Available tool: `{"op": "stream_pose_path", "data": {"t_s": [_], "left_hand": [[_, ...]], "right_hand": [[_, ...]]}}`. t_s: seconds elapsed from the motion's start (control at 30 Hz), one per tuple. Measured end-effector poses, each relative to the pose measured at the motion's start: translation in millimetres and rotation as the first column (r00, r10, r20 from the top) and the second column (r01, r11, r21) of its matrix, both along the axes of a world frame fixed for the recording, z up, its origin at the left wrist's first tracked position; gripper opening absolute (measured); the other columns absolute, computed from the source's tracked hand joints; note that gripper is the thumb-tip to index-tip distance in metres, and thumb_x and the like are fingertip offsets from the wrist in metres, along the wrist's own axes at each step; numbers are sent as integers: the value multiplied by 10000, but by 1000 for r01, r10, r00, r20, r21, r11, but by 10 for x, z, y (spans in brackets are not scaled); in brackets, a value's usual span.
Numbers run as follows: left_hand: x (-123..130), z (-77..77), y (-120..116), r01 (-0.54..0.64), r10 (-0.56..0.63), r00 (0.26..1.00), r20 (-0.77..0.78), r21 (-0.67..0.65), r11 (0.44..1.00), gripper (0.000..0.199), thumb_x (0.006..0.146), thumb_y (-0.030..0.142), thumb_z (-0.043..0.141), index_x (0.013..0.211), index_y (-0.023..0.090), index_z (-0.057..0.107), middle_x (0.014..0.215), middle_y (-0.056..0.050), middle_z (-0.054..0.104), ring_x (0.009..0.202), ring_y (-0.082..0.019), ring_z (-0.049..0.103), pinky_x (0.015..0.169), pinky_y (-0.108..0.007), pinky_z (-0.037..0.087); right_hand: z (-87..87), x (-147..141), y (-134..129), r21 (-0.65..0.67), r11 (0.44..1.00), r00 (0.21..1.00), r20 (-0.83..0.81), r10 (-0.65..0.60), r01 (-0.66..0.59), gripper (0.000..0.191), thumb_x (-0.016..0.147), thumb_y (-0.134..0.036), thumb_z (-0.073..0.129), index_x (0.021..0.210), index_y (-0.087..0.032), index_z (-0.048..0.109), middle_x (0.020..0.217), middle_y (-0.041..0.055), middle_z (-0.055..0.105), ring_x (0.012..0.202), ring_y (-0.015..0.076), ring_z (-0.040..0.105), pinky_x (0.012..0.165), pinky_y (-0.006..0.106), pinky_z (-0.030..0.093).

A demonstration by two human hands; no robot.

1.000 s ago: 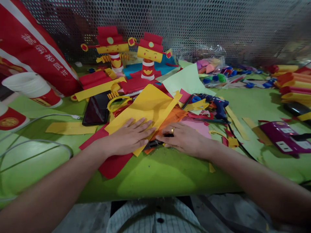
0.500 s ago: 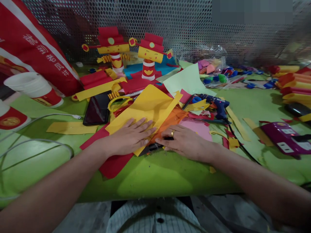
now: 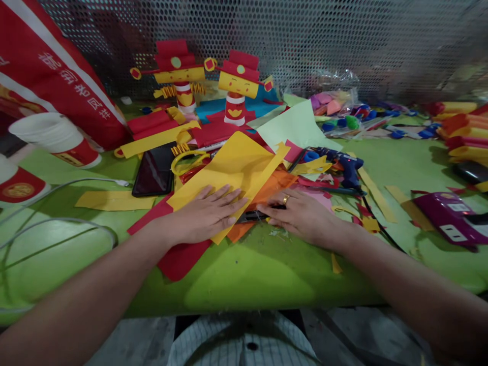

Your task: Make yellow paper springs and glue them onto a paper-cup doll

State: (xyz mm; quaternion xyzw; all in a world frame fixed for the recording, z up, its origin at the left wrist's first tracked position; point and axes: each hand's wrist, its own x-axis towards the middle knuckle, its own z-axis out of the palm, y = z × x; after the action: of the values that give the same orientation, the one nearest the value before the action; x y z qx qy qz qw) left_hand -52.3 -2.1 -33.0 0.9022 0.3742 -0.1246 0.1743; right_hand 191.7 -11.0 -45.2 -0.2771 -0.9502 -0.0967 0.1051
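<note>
My left hand point(image 3: 208, 213) lies flat, fingers spread, on a yellow paper sheet point(image 3: 232, 162). Beneath that sheet a red sheet point(image 3: 183, 262) sticks out toward the table's front edge. My right hand point(image 3: 297, 213) is curled at the end of a dark, narrow object point(image 3: 251, 216), whose kind I cannot make out; what its fingers grip is hidden. Orange paper point(image 3: 269, 188) lies between my hands. Yellow-handled scissors point(image 3: 186, 161) and a black phone point(image 3: 153, 172) are behind my left hand. A blue glue gun point(image 3: 351, 168) rests behind my right hand.
Two paper figures with red hats point(image 3: 238, 73) stand at the back. White-and-red cups point(image 3: 57, 140) and a red bag point(image 3: 72, 76) are at the left. A purple power socket point(image 3: 450, 218), its cord and paper strips lie at the right. A metal mesh point(image 3: 381, 46) rises behind the green table point(image 3: 267, 284).
My right hand has moved a little to the right, and the dark object has shifted with it. More orange paper shows below it. My left hand stays on the yellow sheet.
</note>
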Motion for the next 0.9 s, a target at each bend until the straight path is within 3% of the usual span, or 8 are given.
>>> {"op": "stream_pose_path", "data": {"t_s": [0.17,0.43,0.9], "left_hand": [[6,12,1,-13,13,1000,8,-13,1000,528,933,461,97,1435,304,50,1531,4,59,1398,-208,5,1089,-457,19],[27,-38,-7,-18,17,1000,18,48,999,539,933,455,92,1439,269,108,1525,-29,126,1396,-220,41,1089,-459,36],[41,-28,-23,-16,18,1000,-17,93,995,550,927,473,78,1436,271,130,1524,-19,128,1396,-217,46,1093,-455,52]], "right_hand": [[-12,-49,9,1,1000,1000,5,-17,17,270,848,-266,533,1073,-177,653,872,96,670,771,204,580,666,318,455],[27,-180,-53,-35,995,995,33,92,-91,276,836,-257,554,1088,-184,639,900,101,666,800,204,588,694,328,462],[25,-156,-56,-84,987,986,85,143,-136,328,847,-268,531,1160,-192,593,933,108,647,814,196,570,717,336,440]]}}
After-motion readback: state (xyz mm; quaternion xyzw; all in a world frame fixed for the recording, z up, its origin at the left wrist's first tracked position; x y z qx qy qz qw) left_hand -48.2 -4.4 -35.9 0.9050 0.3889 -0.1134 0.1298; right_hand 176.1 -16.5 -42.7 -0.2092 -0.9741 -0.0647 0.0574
